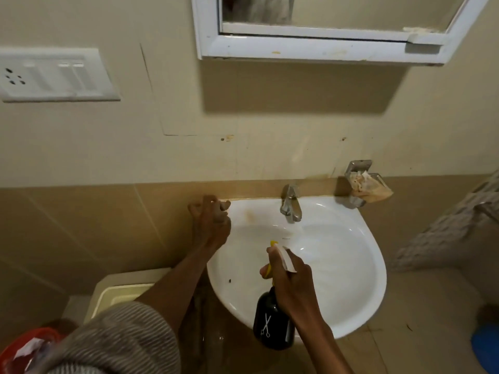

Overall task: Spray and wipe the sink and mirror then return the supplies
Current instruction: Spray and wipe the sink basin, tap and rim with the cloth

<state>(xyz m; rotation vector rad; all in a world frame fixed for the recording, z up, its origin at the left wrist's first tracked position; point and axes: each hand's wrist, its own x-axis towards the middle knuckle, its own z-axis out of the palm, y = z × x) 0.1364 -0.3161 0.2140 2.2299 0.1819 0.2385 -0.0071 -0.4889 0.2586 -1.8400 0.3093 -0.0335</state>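
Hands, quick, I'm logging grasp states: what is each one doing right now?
Left hand: closed around something small and greyish at the white ceramic sink rim; cannot tell what.
Right hand: closed on the black spray bottle.

Mirror (337,12) cropped at top edge

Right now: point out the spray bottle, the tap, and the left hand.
spray bottle (272,322): head view, on its dark body by the scissors mark.
tap (290,203): head view, on the metal spout.
left hand (212,222): head view, on its back, at the sink's rear left rim.
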